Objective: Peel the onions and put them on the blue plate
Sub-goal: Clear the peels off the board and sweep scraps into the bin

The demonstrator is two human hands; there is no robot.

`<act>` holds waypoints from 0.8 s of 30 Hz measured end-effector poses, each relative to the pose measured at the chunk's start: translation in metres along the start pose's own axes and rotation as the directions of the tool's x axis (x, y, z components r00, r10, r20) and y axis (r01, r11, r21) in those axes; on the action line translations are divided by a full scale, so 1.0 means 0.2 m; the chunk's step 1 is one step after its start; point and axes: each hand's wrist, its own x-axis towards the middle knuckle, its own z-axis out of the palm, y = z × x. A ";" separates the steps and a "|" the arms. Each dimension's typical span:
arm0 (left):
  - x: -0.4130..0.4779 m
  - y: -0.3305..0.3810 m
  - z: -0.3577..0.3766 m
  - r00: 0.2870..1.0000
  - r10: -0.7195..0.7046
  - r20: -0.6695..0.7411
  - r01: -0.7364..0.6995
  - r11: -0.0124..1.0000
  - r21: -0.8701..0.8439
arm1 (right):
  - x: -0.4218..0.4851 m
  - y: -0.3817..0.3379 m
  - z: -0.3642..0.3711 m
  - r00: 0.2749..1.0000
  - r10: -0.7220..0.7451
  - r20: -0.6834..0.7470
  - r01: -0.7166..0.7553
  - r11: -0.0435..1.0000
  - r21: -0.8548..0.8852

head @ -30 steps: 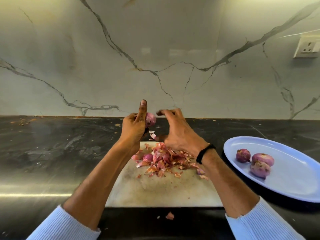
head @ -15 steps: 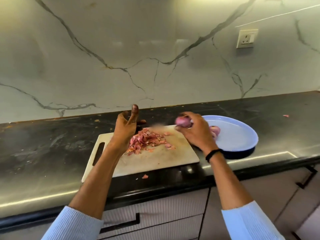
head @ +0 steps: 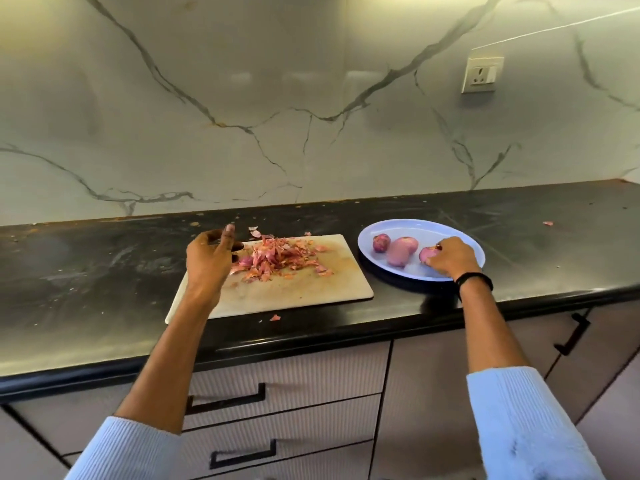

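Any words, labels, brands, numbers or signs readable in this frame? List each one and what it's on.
None can be read.
The wall socket shows only its switch and pin holes; any marking on it is too small to make out.
The blue plate, cutting board and black wristband show no print.

Wall: pale marble-look wall panel (head: 311, 98), grey veining, glossy, with soft reflections.
Fitting: white wall socket with switch (head: 482, 74), upper right.
Surface: black stone tabletop (head: 86, 271), scuffed, its front edge catching light at left.
Storage: beige ribbed drawer fronts (head: 311, 372) under the front edge, black angular handles (head: 225, 398).
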 end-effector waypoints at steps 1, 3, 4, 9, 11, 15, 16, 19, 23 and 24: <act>0.00 0.00 -0.02 1.000 0.008 -0.017 -0.008 1.000 0.017 | 0.00 0.01 -0.02 1.000 -0.002 0.008 0.003 1.000 -0.023; 0.02 -0.02 -0.07 0.999 0.019 -0.044 -0.017 0.998 0.057 | 0.00 0.02 -0.08 1.000 -0.002 -0.028 0.000 0.998 -0.056; 0.03 -0.03 -0.08 0.998 0.024 -0.052 -0.020 0.997 0.073 | 0.00 0.04 -0.10 0.998 0.006 -0.064 -0.009 0.999 -0.048; 0.05 -0.06 -0.13 0.997 0.034 -0.076 -0.026 0.995 0.097 | -0.01 0.06 -0.20 0.976 0.057 -0.208 -0.020 0.984 0.177; 0.06 -0.07 -0.13 0.996 0.026 -0.091 -0.015 0.994 0.110 | -0.08 -0.01 -0.22 0.992 0.017 -0.122 0.043 0.884 0.466; 0.09 -0.10 -0.15 0.990 -0.010 -0.140 0.032 0.988 0.153 | -0.23 -0.31 -0.14 0.988 -0.152 -0.019 0.117 0.668 0.735; 0.10 -0.11 -0.16 0.988 -0.014 -0.157 0.042 0.983 0.178 | -0.26 -0.42 -0.09 0.978 -0.207 0.033 0.114 0.659 0.743; 0.13 -0.14 -0.18 0.983 -0.037 -0.183 0.101 0.931 0.352 | -0.33 -0.71 0.08 0.865 -0.382 0.326 0.058 0.721 0.691; 0.20 -0.18 -0.22 0.978 -0.145 -0.152 0.210 0.691 0.692 | -0.29 -0.81 0.29 0.925 -0.280 0.255 0.247 0.957 0.156; 0.22 -0.19 -0.23 0.976 -0.176 -0.131 0.213 0.620 0.755 | -0.29 -0.79 0.31 0.956 -0.236 0.177 0.233 0.972 0.037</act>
